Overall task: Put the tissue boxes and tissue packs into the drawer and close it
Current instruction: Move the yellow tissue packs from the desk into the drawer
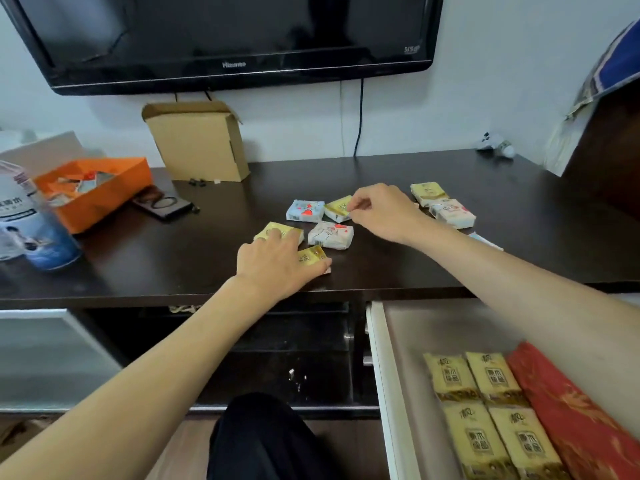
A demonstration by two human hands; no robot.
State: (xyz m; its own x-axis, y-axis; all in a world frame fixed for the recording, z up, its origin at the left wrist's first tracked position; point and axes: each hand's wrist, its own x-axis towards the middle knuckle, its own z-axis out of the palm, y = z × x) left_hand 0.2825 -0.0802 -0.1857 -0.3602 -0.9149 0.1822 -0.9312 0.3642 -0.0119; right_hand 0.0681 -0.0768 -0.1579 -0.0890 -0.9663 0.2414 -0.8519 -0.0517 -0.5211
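Four yellow packs [485, 407] and a red pack [571, 414] are stowed in the open drawer [375, 358]; several small packs remain on the tabletop [381, 271], the left hand [277, 261] spread flat over two yellow ones [311, 256], the right hand [384, 211] pinching another yellow pack [337, 209]

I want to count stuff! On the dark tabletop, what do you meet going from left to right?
Blue can → orange box → cardboard box → blue tissue pack with red hearts → yellow tissue pack by the right wrist → small white toy.
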